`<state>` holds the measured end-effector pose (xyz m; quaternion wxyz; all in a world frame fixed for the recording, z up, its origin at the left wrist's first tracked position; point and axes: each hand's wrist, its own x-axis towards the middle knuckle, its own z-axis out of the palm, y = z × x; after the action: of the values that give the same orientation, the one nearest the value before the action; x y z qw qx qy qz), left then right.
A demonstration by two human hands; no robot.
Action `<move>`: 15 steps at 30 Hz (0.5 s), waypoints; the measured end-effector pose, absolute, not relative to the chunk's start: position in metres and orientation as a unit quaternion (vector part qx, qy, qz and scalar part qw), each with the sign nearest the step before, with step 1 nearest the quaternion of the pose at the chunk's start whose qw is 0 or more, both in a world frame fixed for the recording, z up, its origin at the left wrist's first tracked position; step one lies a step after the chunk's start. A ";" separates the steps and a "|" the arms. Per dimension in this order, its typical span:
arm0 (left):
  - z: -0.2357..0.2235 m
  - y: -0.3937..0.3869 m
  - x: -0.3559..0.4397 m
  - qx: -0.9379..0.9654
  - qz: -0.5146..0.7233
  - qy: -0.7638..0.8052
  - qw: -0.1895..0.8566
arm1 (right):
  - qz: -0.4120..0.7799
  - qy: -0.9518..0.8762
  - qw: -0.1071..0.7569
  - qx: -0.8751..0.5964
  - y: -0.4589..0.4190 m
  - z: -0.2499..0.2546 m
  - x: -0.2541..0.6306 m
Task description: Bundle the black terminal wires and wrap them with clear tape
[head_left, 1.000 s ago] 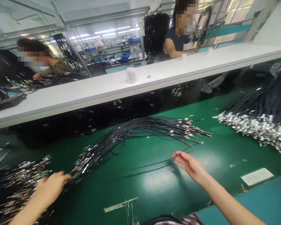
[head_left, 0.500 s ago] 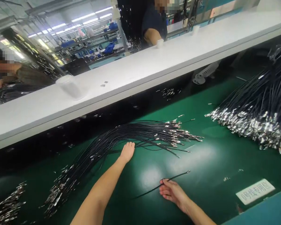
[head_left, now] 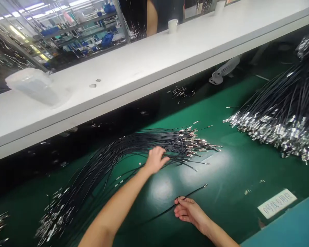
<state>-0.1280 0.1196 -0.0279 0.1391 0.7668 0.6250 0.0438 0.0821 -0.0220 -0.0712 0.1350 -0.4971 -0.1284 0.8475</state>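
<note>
Sorting of cables on a smooth green tabletop (head_left: pixel 229 185), seen from the worker's head. The right hand (head_left: pixel 188 211) is closed in a pinch, thumb against forefinger, on a single thin black cable (head_left: pixel 195 191); its metal-tipped end points up and right, while its length trails down and left. The left hand (head_left: pixel 156 161), fingers bent and thumb set apart, lies at the near edge of a curved bundle of black cables with silvery ends (head_left: pixel 134 142); whether it grips any strand cannot be told. At right lies a larger, dense sheaf of black metal-tipped cables (head_left: pixel 283 113); nearer, a white rectangular label with handwriting (head_left: pixel 277 203).
</note>
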 end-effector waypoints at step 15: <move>-0.030 0.093 -0.298 0.554 -0.036 0.831 0.041 | 0.836 -0.136 0.138 -0.514 -0.016 -0.069 0.082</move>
<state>-0.2983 0.0928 -0.0300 0.0414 0.5537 0.8309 -0.0356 0.0824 -0.0159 -0.0687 0.1380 -0.5141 -0.1358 0.8356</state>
